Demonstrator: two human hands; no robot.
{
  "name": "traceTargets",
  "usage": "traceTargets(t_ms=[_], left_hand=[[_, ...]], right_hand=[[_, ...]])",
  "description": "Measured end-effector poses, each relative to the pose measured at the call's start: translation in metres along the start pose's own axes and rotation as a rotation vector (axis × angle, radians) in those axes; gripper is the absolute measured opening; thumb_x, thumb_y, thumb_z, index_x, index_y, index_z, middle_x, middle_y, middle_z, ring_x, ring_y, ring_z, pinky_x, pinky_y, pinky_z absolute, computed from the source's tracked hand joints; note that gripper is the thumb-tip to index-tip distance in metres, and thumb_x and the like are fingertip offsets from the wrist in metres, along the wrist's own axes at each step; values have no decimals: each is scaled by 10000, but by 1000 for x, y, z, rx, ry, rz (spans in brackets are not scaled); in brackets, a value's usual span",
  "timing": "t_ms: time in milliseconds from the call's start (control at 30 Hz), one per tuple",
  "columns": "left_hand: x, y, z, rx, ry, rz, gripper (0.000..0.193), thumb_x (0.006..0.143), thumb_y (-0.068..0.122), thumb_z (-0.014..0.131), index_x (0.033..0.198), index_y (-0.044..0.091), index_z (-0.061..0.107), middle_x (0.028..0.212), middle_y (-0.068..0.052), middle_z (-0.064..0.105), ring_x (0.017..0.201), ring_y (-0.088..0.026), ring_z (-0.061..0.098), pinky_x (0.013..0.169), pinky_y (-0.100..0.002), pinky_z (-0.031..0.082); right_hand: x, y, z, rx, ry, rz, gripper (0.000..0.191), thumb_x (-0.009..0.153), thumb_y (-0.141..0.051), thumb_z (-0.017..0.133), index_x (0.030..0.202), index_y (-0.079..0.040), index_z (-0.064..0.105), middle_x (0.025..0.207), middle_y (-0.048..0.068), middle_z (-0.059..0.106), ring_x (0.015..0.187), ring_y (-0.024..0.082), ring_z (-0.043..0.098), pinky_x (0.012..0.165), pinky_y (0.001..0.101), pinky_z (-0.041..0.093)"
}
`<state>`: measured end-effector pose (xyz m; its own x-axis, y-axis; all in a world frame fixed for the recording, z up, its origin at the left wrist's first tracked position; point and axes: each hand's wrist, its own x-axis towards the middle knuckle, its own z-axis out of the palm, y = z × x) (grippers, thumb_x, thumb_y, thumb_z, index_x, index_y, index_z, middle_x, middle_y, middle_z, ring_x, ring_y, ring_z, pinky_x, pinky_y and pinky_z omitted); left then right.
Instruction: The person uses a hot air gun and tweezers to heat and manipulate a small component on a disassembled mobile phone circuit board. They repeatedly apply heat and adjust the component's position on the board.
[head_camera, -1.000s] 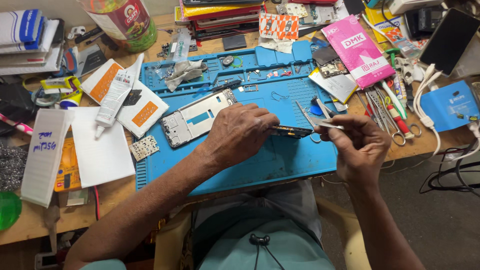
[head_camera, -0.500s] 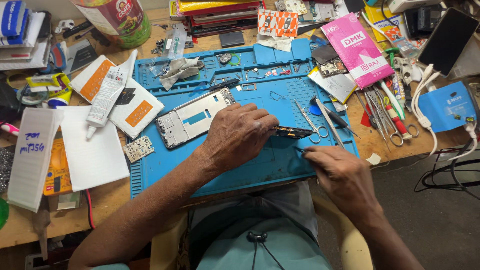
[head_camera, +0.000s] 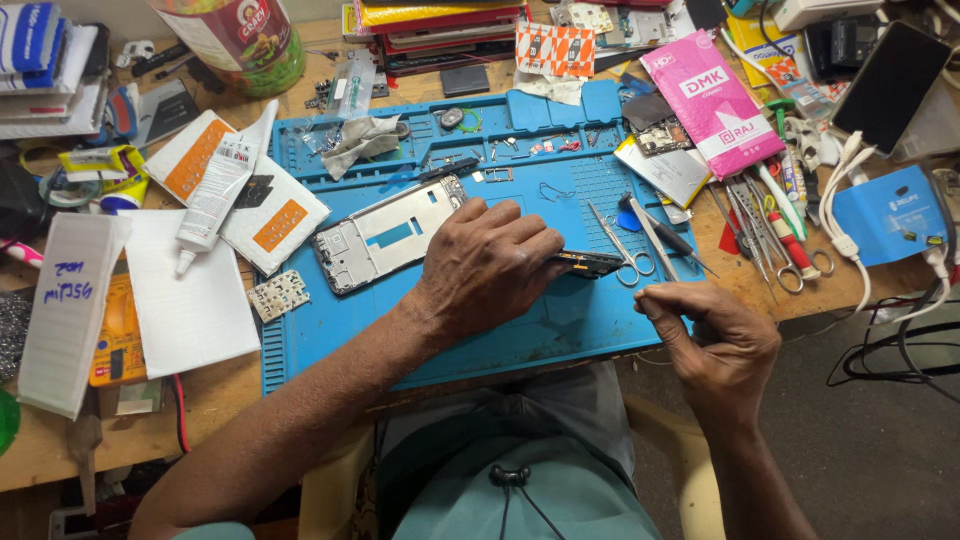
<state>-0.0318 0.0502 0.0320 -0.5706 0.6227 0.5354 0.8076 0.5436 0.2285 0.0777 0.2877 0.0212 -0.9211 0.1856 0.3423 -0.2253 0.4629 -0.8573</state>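
Dark phone part (head_camera: 588, 263) clamped in left hand (head_camera: 490, 262) fingers | right hand (head_camera: 712, 335) fingers curled together

Both forearms are bare from the elbow to the wrist, with no sleeve, watch, bracelet or glove on either. The left hand (head_camera: 490, 265) and the right hand (head_camera: 715, 345) carry no rings that can be made out. The veins and knuckles stand out on the backs of both hands. Lower down, the person wears a pale grey-green garment (head_camera: 520, 470), loosely creased, with a dark drawstring cord (head_camera: 508, 478) knotted at its middle and hanging down.
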Motion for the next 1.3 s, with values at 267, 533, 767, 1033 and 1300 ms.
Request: traceTargets(t_ms=[267, 533, 767, 1033, 1300], left_hand=[[-1, 3, 1, -7, -10, -26, 262, 901, 374, 764, 817, 151, 655, 753, 21, 617, 754, -179, 570, 692, -377, 398], [13, -7, 1, -58, -52, -46, 228, 852, 336, 783, 824, 142, 667, 775, -7, 655, 792, -213, 626, 689, -409, 430], [22, -12, 1, -105, -120, -116, 224, 834, 345, 794, 835, 147, 689, 761, -8, 674, 792, -219, 647, 681, -427, 443], [17, -7, -1, -56, -114, -100, 244, 823, 353, 804, 832, 143, 682, 776, -7, 665, 812, -212, 633, 711, -414, 452], [18, -7, -2, -91, -130, -131, 241, 825, 366, 799, 842, 147, 698, 784, 0, 667, 804, -203, 628, 702, -418, 441]], right_hand=[[23, -3, -1, -78, -14, -156, 132, 932, 43, 815, 1027, -21, 748, 926, 75, 732, 851, 126, 667, 717, 227, 505], [49, -19, 4, -157, -105, -237, 157, 962, 43, 760, 1104, -23, 758, 1043, 73, 758, 921, 133, 714, 807, 250, 579], [63, -27, 10, -82, -179, -230, 173, 1002, 34, 683, 1166, 3, 728, 1148, 100, 763, 1064, 147, 736, 939, 267, 603], [55, -10, 2, 146, -153, 27, 215, 1027, 6, 620, 1224, 15, 705, 1121, 135, 767, 1019, 163, 765, 900, 277, 634], [41, -30, -21, -471, -377, -94, 182, 859, -92, 755, 1038, -102, 789, 1083, 88, 788, 914, 209, 778, 787, 313, 636]])
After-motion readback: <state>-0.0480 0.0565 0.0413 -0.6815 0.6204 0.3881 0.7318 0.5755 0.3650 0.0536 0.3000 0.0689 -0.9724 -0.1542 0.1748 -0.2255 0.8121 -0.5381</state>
